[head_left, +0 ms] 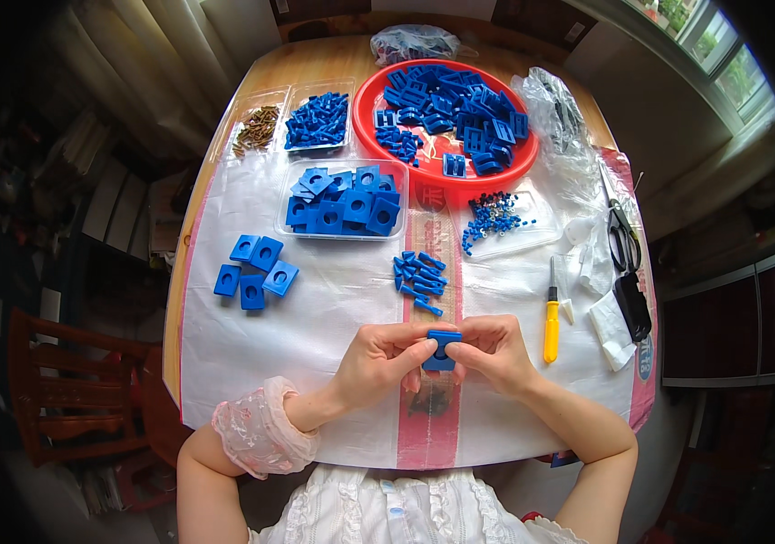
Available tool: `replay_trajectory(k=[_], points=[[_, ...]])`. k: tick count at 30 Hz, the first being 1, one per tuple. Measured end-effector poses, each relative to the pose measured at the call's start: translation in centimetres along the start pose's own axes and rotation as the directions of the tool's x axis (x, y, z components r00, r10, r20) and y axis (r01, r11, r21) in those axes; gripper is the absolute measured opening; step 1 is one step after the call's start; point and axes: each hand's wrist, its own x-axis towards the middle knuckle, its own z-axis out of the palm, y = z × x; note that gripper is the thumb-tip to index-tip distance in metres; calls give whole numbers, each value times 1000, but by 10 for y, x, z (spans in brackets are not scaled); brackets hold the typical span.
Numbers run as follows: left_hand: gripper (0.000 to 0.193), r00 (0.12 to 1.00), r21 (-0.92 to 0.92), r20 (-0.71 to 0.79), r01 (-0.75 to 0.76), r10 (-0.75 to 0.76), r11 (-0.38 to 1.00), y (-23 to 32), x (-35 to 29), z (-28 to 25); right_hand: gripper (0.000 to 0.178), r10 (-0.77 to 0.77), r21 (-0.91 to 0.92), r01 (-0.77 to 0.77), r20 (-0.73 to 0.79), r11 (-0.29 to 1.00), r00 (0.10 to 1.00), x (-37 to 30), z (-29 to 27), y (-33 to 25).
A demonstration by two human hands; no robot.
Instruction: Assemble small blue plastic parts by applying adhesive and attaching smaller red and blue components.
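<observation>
Close to the table's front, a square blue plastic piece (443, 348) with a round hole is pinched between both hands. My left hand (383, 363) grips its left side, the thumb on its face. At its right side, my right hand (494, 354) presses with thumb and fingers. Just beyond my hands lies a loose pile of small blue wedge-shaped pieces (422, 276). Off to the left are several square blue pieces (252, 292) with round holes, like the one I hold. Whether a smaller part sits inside the held piece is hidden by my fingers.
Clear tubs hold blue squares (331, 218), small blue parts (317, 121) and brass-coloured screws (258, 130). A red basin (371, 150) holds many blue parts. Tiny blue bits (494, 218) lie right, near a yellow-handled screwdriver (552, 328), scissors (623, 243) and a black object (632, 306).
</observation>
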Motion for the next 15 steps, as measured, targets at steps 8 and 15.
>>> replay_trajectory(k=[8,15], points=[[27,999,52,-4,-34,34,998,1,0,2,21,-14,2,14,-7,1000,1000,-1,-1,-1],[27,1000,46,10,-8,8,999,3,0,1,21,-32,-42,31,-25,999,999,-1,-1,-1]])
